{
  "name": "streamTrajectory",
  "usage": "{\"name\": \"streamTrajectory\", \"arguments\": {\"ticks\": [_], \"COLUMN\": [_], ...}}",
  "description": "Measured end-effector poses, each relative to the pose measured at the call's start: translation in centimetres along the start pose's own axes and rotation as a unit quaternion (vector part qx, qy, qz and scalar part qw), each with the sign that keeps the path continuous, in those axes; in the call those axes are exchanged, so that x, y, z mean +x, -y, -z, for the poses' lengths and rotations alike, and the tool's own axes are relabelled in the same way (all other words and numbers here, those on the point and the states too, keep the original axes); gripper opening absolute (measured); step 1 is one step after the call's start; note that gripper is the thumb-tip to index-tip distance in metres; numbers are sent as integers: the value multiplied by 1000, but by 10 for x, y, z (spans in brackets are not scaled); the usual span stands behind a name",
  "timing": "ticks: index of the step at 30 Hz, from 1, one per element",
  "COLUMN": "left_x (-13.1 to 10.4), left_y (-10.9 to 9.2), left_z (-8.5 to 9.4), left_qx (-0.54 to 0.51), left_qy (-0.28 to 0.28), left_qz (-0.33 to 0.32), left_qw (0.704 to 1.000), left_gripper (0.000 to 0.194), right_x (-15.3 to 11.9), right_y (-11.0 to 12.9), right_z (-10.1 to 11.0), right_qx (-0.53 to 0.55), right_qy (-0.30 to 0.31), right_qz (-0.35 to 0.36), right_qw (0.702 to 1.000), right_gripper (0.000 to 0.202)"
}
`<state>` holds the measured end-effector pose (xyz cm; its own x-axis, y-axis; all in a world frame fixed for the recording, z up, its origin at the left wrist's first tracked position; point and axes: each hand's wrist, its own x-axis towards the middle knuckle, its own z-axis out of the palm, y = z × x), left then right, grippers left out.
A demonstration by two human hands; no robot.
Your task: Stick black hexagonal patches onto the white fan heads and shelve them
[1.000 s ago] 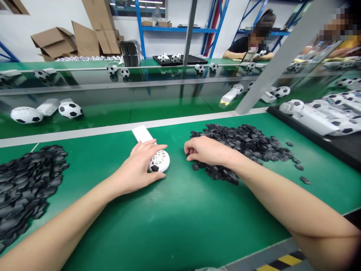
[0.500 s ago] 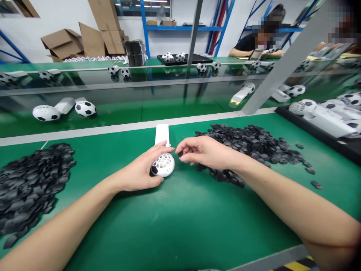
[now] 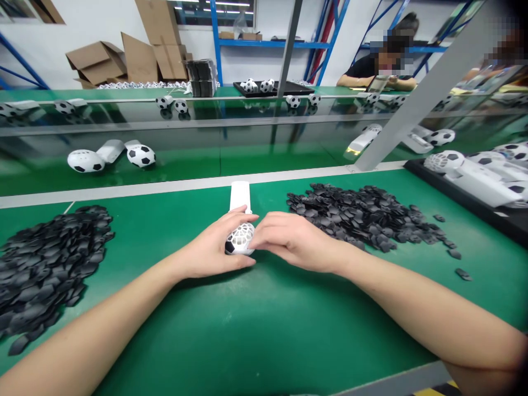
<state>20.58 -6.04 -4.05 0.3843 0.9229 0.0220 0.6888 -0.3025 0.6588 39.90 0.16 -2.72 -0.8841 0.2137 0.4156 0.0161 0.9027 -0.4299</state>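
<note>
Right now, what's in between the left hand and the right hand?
The soccer-ball-patterned end of the white device lies between the left hand and the right hand, as the head view shows.

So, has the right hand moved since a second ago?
Yes, the right hand has moved left, away from the right pile, and its fingertips are now at the ball.

Right hand [image 3: 291,239] moved from black pieces [image 3: 363,214] to ball [image 3: 240,237], fingertips [image 3: 254,240] against it, white handle [image 3: 240,196] turned straighter
</note>
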Motion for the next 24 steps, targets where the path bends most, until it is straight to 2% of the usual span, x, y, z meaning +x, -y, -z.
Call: {"name": "streamTrajectory", "arguments": {"ticks": [3,5,7,11,14,17,24], "left_x": [1,2,3,4,4,4,5], "left_y": [0,-1,-1,-1,-2,-2,-5], "left_z": [-4,-7,-9,-12,-13,-14,-14], "left_qx": [-13,-25,-37,-79,-114,-115,-107], "left_qy": [-25,-41,-53,-75,-84,-81,-86], "left_qz": [13,16,11,9,20,38,14], "left_qw": [1000,999,998,994,990,989,990], "left_gripper": [64,58,54,60,72,81,69], "right_x": [0,1,1,2,3,3,1], "right_y": [-3,-6,-9,-16,-20,-22,-26], "right_z": [-10,-14,-16,-17,-18,-19,-22], "right_qx": [-4,21,59,145,187,201,237], "right_qy": [-28,-47,-61,-82,-68,-51,-51], "right_qz": [37,23,-24,-143,-187,-189,-179], "right_qw": [999,998,996,976,962,960,954], "right_gripper": [17,13,6,28,34,35,33]}}
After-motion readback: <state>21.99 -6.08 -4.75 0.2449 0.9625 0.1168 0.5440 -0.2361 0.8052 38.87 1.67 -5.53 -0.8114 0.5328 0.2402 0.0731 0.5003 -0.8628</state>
